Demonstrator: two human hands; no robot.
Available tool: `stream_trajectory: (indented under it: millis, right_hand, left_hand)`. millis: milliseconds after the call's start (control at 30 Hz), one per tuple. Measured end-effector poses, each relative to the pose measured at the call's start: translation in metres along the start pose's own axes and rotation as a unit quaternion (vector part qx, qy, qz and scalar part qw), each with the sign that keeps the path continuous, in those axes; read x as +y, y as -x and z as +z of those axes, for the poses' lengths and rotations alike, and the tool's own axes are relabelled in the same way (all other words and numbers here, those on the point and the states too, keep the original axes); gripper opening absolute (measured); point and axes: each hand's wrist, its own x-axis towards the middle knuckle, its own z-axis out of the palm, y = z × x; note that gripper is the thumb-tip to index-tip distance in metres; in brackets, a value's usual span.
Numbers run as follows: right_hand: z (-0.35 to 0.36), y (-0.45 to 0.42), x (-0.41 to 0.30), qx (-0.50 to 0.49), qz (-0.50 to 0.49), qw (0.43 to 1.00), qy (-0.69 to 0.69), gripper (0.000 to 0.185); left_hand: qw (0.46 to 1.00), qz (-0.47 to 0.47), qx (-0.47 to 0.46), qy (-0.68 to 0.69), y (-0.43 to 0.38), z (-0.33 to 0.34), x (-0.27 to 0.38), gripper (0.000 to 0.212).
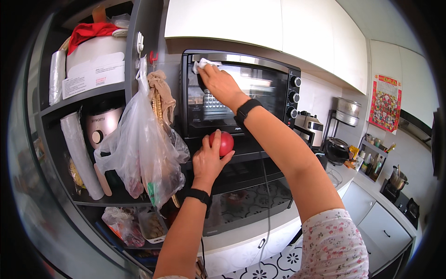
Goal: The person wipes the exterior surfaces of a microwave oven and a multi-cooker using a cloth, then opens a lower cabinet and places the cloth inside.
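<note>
My right hand [220, 81] holds a crumpled white cloth or tissue [201, 64] against the upper left of the oven door, by the metal handle strip [240, 58]. The black countertop oven [264, 94] has a dark glass door that is closed, with several knobs down its right side. Lower down, my left hand [206, 164] grips a smooth, round red object [226, 143], possibly a fruit, just below the oven's front edge. Its underside is partly covered by my fingers. Both wrists wear black bands.
Plastic bags [139, 139] hang from a hook on the grey shelving [101, 91], close left of my left arm. Below the oven is a second dark glass-fronted appliance [251, 209]. A cable [266, 195] dangles in front of it. White cabinets [223, 21] overhang the oven. Pots [336, 150] stand right.
</note>
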Motion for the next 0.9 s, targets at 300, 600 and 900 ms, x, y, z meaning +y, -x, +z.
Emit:
stream_trajectory:
  millis: [300,600,900]
  right_hand:
    - [-0.014,0.008,0.007,0.02,0.098,0.988,0.114,0.048]
    - [-0.016,0.045,0.069,0.108,0.304,0.945,0.055,0.024]
    - [0.017,-0.032,-0.01,0.153,0.134,0.979,-0.002,0.023]
  left_hand:
    - [1.0,0.017,0.006,-0.006,0.001,0.0,-0.001,0.077]
    - [1.0,0.01,0.002,0.005,0.001,0.0,0.0,0.076]
    - [1.0,0.004,-0.008,-0.014,0.002,-0.004,0.0,0.076]
